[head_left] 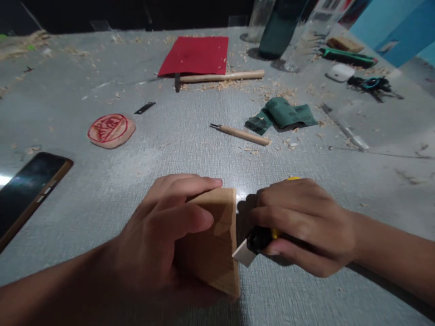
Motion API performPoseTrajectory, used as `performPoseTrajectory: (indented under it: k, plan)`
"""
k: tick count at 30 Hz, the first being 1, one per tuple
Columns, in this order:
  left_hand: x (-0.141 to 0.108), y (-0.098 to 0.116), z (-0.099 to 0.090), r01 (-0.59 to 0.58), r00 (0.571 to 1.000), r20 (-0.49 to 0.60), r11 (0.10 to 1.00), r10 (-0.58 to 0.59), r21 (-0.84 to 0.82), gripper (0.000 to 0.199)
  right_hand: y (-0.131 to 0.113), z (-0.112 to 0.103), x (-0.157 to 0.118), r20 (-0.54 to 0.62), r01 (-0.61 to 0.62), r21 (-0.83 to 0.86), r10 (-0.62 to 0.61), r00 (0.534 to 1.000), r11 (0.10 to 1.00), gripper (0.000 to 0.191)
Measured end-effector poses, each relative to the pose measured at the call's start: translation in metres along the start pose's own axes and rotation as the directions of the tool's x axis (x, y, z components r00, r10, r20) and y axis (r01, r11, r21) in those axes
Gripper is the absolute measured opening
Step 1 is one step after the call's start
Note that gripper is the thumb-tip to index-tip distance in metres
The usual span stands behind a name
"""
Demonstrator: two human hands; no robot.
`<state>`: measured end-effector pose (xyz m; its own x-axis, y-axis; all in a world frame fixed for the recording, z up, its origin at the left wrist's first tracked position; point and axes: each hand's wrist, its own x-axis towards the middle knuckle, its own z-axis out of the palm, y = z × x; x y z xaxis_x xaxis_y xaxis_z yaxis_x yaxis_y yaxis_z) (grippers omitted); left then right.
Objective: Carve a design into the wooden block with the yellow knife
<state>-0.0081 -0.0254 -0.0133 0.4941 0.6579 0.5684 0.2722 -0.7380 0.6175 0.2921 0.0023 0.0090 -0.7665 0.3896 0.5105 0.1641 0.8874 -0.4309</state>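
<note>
A flat wooden block [210, 240] stands tilted near the table's front, gripped by my left hand [159, 226] with the thumb across its face and the fingers behind its top. My right hand [302, 222] is closed around a black and yellow utility knife [260, 240]. The knife's short broad blade [245, 253] points left and meets the block's right edge. Most of the knife's handle is hidden inside my right fist.
Beyond my hands lie a wood-handled carving tool [243, 134], green sandpaper [282, 113], a hammer [220, 77], red sheet [200, 54] and loose blade [145, 107]. A round marked wooden piece [111, 130] and phone [34, 190] are left. Bottles [280, 31] and keys [370, 84] stand or lie far right.
</note>
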Motion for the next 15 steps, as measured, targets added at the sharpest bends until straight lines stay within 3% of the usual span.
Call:
performPoseTrajectory:
  k: [4,7,10,12,15]
  plan:
    - [0.0011,-0.0002,-0.0024,-0.042,0.998,0.036,0.999,0.042,0.007,0.065,0.0016,-0.0008,0.0020,-0.048,-0.041,-0.098,0.036,0.998,0.994,0.029]
    - [0.0037,0.0002,-0.0029,-0.022,1.000,0.001,1.000,0.022,0.000,0.072,0.0043,-0.0036,0.0006,-0.132,-0.179,-0.236,0.151,0.980,0.955,0.024]
    - [0.0038,0.0007,-0.0025,-0.103,0.995,0.021,0.994,0.102,0.045,0.060,0.0050,-0.0072,-0.0017,-0.192,-0.272,-0.259,0.227,0.955,0.927,0.020]
    - [0.0028,0.0004,-0.0014,-0.116,0.993,0.025,0.992,0.115,0.049,0.062,0.0038,-0.0084,-0.0026,-0.164,-0.228,-0.233,0.192,0.967,0.945,0.022]
    - [0.0023,-0.0006,0.0012,-0.016,0.999,-0.034,0.999,0.015,-0.037,0.082,0.0019,-0.0070,-0.0024,-0.106,-0.129,-0.166,0.112,0.988,0.978,0.024]
